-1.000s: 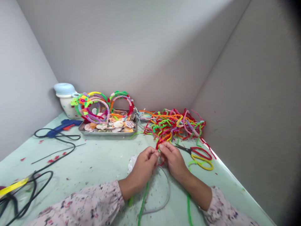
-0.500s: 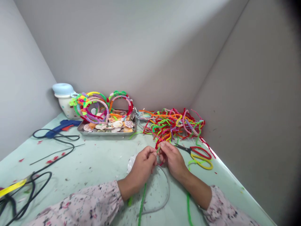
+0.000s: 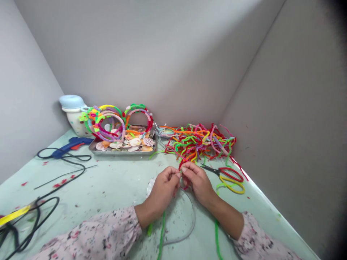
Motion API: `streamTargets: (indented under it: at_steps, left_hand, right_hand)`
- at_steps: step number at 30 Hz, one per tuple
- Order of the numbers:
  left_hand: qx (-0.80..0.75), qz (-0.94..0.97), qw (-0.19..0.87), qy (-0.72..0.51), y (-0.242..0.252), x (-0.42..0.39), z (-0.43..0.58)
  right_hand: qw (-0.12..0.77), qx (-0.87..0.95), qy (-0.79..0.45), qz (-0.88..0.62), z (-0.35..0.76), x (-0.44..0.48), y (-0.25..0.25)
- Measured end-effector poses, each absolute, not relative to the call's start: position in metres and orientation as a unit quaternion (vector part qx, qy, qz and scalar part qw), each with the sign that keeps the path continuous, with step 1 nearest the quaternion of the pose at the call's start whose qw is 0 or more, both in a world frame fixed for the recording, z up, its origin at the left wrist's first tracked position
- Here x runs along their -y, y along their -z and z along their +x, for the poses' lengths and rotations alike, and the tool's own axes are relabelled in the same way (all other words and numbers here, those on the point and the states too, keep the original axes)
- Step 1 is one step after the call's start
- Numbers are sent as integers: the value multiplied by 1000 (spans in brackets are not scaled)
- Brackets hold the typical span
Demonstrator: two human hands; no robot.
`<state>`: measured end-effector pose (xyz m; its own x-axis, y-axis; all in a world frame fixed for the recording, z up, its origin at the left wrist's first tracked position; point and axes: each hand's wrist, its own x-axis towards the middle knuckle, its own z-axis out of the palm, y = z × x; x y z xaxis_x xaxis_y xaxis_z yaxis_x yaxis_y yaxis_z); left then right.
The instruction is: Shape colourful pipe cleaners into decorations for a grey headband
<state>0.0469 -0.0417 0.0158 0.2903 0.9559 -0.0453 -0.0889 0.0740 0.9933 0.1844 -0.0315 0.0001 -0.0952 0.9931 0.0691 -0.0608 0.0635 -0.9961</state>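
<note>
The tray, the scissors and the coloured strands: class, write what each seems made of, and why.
The tray looks like stainless steel, with a dull shine along its rim. The scissors seem to have steel blades, grey and smooth, and glossy red plastic handles. The coloured strands look like fuzzy chenille pipe cleaners, probably over thin wire, since they hold their kinks.

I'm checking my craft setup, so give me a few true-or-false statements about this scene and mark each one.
The scissors lie to the right of the right hand. True.
The blue glue gun sits on the metal tray. False: the blue glue gun lies on the pale green tabletop, left of the metal tray.
The tray holds seashells. True.
The left hand is gripping the scissors. False: the left hand meets the right hand at pipe cleaners.
</note>
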Motion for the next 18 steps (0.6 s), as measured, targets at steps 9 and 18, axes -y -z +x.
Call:
streamTargets:
  at_steps: [9,18]
  left_hand:
    - [-420,540,597,-420,-16,42,47]
    - [-418,535,595,-430,-18,45,48]
  right_hand:
    - [522,499,-522,-454,184,30,1]
    - [513,494,-547,-441,186,29,-1]
